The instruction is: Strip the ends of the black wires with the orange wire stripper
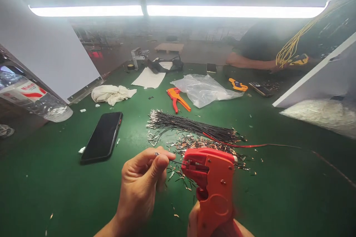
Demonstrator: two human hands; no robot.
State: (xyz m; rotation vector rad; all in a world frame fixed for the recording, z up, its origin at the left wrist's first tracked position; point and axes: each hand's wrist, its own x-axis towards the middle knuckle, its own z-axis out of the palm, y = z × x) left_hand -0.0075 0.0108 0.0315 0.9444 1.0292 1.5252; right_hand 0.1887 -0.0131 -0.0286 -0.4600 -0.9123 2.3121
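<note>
Between thumb and fingertips my left hand pinches a thin black wire, with a small metal terminal showing by the thumb. The wire's other end reaches the jaws of a red and orange wire stripper. My right hand is wrapped round the stripper's handles at the bottom edge, mostly hidden behind the tool. Just beyond lies a bundle of black wires with metal ends. Short wire scraps and copper bits are heaped between the bundle and the stripper.
A black phone lies left, near a plastic bottle. Farther back are a white cloth, another red-orange stripper and a clear plastic bag. A red cord trails right. Across the table, a person's arm extends near yellow wires.
</note>
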